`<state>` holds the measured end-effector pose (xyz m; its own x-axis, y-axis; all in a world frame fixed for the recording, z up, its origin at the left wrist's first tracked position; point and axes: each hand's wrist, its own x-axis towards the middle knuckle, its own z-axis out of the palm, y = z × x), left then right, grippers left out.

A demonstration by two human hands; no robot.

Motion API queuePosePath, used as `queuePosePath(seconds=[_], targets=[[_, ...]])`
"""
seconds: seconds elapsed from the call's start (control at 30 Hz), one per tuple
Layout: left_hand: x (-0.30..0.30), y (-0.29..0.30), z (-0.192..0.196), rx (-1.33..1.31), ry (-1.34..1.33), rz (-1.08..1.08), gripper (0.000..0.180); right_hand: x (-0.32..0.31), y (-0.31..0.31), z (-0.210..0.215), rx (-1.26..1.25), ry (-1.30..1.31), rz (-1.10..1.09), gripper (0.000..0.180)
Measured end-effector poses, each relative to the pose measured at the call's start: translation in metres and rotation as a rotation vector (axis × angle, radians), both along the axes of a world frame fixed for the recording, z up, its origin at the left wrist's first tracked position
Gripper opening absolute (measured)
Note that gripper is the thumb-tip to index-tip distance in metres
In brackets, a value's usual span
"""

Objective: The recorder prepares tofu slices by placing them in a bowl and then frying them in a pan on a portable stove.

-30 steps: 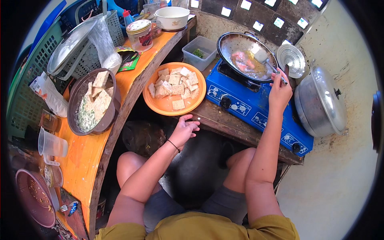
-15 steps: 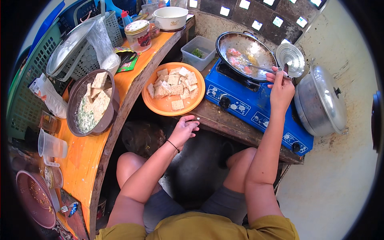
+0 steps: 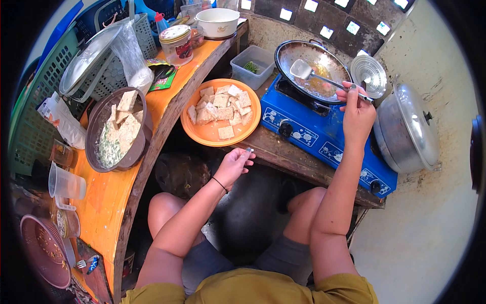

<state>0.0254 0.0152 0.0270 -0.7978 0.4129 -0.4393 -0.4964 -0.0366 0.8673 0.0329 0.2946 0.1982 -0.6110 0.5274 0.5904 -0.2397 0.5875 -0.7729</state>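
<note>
My right hand [image 3: 358,105] grips the handle of a metal spatula [image 3: 326,81]. Its pale flat blade is lifted over a dark wok [image 3: 289,50], which sits on a blue gas stove [image 3: 309,133]. Shiny liquid and yellowish-brown bits show in the wok, partly behind the spatula. My left hand [image 3: 236,165], fingers loosely curled and thumb near the index finger, hovers at the table's front edge with nothing visible in it. Just beyond it lies an orange plate [image 3: 195,133] with several pale tempeh slices [image 3: 221,101].
On the orange-topped table at left, a brown bowl [image 3: 145,139] holds white batter with green bits and several slices. A lidded pot [image 3: 405,129] and a perforated metal disc [image 3: 368,76] stand right of the wok. Behind the plate is a clear plastic tub [image 3: 259,76].
The spatula has risen from inside the wok, so its blade now shows above it. The pinkish pieces seen earlier in the wok are mostly out of sight. My left hand has barely shifted.
</note>
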Motion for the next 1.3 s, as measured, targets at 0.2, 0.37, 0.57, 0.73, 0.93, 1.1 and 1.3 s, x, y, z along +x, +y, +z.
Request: queuePosePath(seconds=[0.2,0.37,0.57,0.73,0.93,1.1,1.3], targets=[[0.0,0.0,0.005,-0.001,-0.022,0.006,0.02,-0.005,0.004,-0.008,0.052,-0.121,-0.054,0.033],[0.0,0.0,0.004,0.025,-0.055,0.014,0.02,-0.014,0.017,-0.023,0.223,-0.112,-0.135,0.03],[0.003,0.0,0.005,-0.005,0.081,-0.03,0.019,-0.022,0.029,-0.035,0.041,-0.028,-0.157,0.025],[0.002,-0.001,0.001,-0.022,0.114,-0.063,0.021,-0.024,0.041,-0.045,0.127,-0.062,-0.278,0.025],[0.002,0.0,0.002,-0.02,0.105,-0.066,0.022,-0.021,0.032,-0.036,-0.009,-0.111,-0.236,0.034],[0.003,0.0,0.003,-0.007,0.1,-0.062,0.021,-0.015,0.022,-0.026,-0.025,-0.11,-0.203,0.037],[0.002,0.001,0.004,0.002,0.086,-0.047,0.022,-0.01,0.012,-0.015,-0.019,-0.062,-0.15,0.035]])
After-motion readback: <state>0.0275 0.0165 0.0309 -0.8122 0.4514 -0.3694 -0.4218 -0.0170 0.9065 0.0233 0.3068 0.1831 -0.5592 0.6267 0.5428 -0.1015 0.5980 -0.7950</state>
